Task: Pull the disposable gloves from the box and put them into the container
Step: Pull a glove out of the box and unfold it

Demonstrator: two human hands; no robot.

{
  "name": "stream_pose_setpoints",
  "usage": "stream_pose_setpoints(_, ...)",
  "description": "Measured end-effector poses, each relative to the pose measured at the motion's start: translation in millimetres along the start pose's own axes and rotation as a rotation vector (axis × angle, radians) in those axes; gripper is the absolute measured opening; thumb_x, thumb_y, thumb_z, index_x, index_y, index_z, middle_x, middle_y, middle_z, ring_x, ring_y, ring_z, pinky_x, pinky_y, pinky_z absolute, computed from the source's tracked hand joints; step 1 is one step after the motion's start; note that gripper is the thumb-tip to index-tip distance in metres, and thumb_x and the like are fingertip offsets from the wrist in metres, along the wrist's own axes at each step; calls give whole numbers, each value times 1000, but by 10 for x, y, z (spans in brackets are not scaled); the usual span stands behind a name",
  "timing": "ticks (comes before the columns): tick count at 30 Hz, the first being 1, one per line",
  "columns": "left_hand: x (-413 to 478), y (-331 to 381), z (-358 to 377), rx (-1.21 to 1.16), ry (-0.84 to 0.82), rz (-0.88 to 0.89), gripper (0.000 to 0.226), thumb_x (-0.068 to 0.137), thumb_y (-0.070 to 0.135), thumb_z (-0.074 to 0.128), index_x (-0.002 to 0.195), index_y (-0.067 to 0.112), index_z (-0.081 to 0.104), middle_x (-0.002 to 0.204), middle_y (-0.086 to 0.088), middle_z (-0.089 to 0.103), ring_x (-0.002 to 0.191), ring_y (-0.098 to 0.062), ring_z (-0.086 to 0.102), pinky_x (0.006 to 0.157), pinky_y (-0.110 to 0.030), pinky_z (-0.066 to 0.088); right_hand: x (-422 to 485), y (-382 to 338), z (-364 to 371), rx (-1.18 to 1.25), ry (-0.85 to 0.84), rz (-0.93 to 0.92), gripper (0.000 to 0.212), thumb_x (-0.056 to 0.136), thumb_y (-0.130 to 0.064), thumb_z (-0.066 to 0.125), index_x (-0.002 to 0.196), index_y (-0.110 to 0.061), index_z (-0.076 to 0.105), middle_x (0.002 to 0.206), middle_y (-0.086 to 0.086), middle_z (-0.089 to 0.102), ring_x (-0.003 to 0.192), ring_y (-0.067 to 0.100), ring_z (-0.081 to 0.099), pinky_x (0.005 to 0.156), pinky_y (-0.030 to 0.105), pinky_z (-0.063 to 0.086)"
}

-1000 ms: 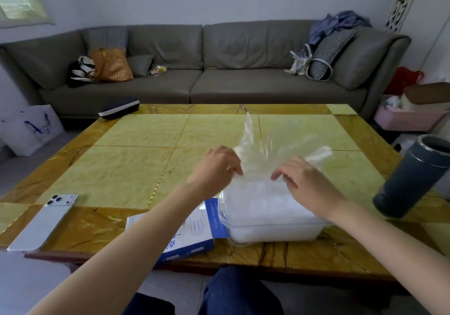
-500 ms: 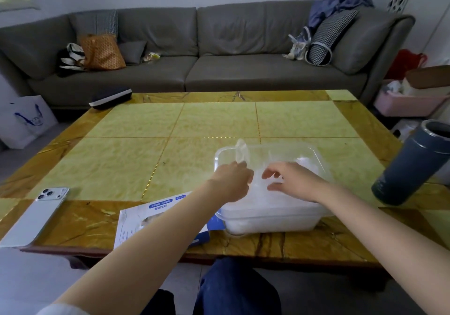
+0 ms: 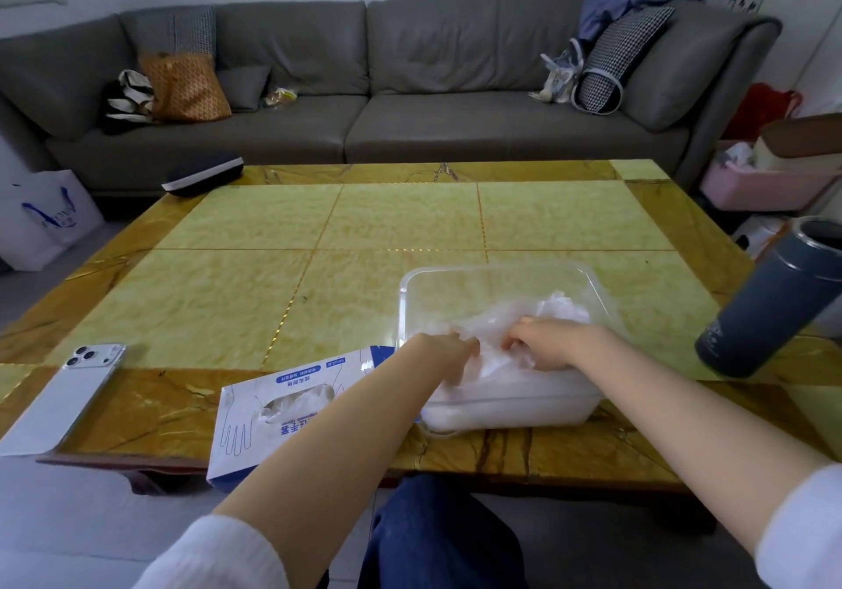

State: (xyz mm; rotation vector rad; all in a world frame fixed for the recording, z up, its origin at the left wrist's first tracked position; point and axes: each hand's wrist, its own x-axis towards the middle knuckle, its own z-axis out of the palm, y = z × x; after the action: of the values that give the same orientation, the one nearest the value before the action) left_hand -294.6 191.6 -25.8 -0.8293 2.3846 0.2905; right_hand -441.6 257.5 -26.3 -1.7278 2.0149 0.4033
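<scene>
Many gloves (image 3: pixel 565 308) already piled in container (image 3: pixel 501 269); left hand (image 3: pixel 449 351), right hand (image 3: pixel 553 347) both curled round top ones; box (image 3: pixel 291 379) shows more left.

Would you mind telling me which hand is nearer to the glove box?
Left. The left hand is just right of the glove box; the right hand lies farther right.
</scene>
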Motion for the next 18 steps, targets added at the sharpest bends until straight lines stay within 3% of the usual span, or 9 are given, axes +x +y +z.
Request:
stream_pose_setpoints(3,-72,-24,-32,50,32,30,54,95,21,50,145,19,29,143,-9,35,121,-28,46,96,-38,41,-57,-115,-138,-68,11,53,47,93,-7,49,137,-21,43,141,4,43,123,24,48,98,32,42)
stream_pose_setpoints(6,-283,-79,-133,-9,174,85,48,97,33,49,141,17,38,138,-6,47,123,-25,48,100,-36,41,-213,-327,-333,-124,209,40,32,96,-17,49,127,-18,53,129,2,56,116,23,53,88,32,43)
stream_pose_setpoints(9,-589,-233,-179,-86,548,132,38,98,28,46,135,21,45,132,0,54,120,-20,49,102,-36,37,-368,-633,-414,-39,533,-46,26,96,-10,43,116,-19,57,114,-1,64,103,23,59,72,28,39)
stream_pose_setpoints(12,-823,-561,-4,-205,843,51,32,98,21,44,129,23,49,129,5,53,120,-15,47,106,-32,31,-463,-1004,-361,139,802,-238,24,97,-9,42,116,-17,54,114,-1,61,96,20,60,67,27,39)
stream_pose_setpoints(14,-935,-856,226,-271,857,-65,31,97,17,44,127,23,50,129,6,52,119,-14,48,106,-31,31,-452,-1252,-283,202,846,-379,26,97,-5,43,119,-13,54,116,1,59,99,17,59,72,26,47)
stream_pose_setpoints(18,-1104,-1385,767,-314,673,-314,45,88,-1,44,127,23,48,133,2,46,120,-16,46,103,-32,32,-274,-1682,-100,204,769,-510,30,93,2,43,119,-11,52,119,1,55,106,16,55,79,31,51)
